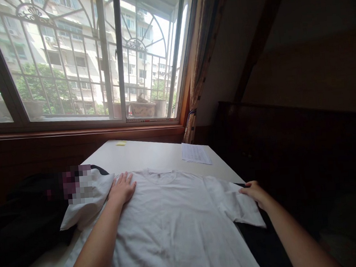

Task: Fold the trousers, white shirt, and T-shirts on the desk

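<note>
A white T-shirt lies spread out on a white table, its collar toward the window. My left hand rests flat on the shirt near the left shoulder, fingers stretched out. At the other side, my right hand pinches the upper edge of the right sleeve between thumb and fingers. The left sleeve extends over dark cloth. Soft creases run across the shirt's front, and its lower hem is out of view.
Black clothing is heaped on the left, partly under a blurred patch. More black cloth lies beneath the right sleeve. Printed papers and a yellow note sit at the table's far end. Beyond stand a barred window and a tied curtain.
</note>
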A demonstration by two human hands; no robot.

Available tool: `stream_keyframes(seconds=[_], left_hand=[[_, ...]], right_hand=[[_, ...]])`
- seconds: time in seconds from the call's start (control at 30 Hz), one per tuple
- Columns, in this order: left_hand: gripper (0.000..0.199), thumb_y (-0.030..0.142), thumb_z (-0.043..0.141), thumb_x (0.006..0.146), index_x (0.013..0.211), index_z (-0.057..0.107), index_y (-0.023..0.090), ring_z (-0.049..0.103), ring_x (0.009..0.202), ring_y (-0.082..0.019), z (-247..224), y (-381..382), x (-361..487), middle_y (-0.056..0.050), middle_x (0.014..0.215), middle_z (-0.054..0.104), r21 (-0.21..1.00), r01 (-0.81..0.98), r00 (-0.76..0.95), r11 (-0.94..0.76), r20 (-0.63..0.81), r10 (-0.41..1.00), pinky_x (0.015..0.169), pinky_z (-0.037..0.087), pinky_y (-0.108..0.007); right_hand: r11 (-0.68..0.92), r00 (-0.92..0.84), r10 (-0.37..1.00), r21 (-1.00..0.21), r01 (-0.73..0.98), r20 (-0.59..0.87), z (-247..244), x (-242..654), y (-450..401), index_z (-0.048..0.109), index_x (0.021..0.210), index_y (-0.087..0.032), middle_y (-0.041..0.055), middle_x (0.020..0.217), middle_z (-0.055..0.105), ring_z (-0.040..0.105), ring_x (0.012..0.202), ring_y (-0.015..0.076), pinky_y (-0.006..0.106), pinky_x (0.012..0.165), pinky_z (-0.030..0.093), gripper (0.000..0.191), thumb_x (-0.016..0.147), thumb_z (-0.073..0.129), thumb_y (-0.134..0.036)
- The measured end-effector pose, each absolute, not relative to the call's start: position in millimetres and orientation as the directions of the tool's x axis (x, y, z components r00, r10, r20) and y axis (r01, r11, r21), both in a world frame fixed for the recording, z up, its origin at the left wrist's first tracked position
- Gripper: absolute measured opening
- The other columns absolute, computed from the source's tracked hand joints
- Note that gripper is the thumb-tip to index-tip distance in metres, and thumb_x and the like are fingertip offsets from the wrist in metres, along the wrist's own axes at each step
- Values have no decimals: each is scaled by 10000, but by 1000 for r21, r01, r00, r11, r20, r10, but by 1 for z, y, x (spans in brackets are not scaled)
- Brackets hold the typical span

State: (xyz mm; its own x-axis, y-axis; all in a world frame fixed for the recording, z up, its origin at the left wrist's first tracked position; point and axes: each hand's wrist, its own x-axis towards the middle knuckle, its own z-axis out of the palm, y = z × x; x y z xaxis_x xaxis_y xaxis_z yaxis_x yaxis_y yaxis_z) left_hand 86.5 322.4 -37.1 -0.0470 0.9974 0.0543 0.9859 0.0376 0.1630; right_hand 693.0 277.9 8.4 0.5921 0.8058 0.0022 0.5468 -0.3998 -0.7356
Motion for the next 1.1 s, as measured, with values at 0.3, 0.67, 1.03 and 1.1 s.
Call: stream_keyframes(seconds=[0.3,0.67,1.03,1.1], left_hand=[[656,490,289,1030,1614,329,196,176,1586,-298,-35,320,87,-107,1718,189,167,985,-42,31,61,997,1263,138,-547],[670,510,257,1030,1619,316,196,166,1588,-289,-39,321,85,-102,1722,191,154,988,-38,27,67,997,1267,125,-535],[660,500,264,1033,1618,319,200,175,1586,-295,-39,322,85,-100,1722,196,144,989,-34,23,72,997,1264,139,-538],[658,492,264,1035,1622,308,199,171,1587,-296,-39,322,85,-102,1723,190,143,989,-35,25,70,997,1265,134,-543]], right_hand=[[-253,580,798,-781,571,166,17,684,274,613,1290,-136,212,1257,691,714,1092,289,367,891,585,541,759,652,-233],[177,128,751,-384,906,648,77,571,263,640,1262,-207,122,1175,667,649,1104,270,389,1044,503,394,897,492,-213],[410,-52,845,-583,701,532,91,474,239,567,1340,-253,75,1183,702,728,707,184,342,692,607,442,959,541,-475],[329,7,869,-590,738,494,91,489,242,635,1224,-230,67,1056,734,732,717,195,340,715,595,353,962,516,-436]])
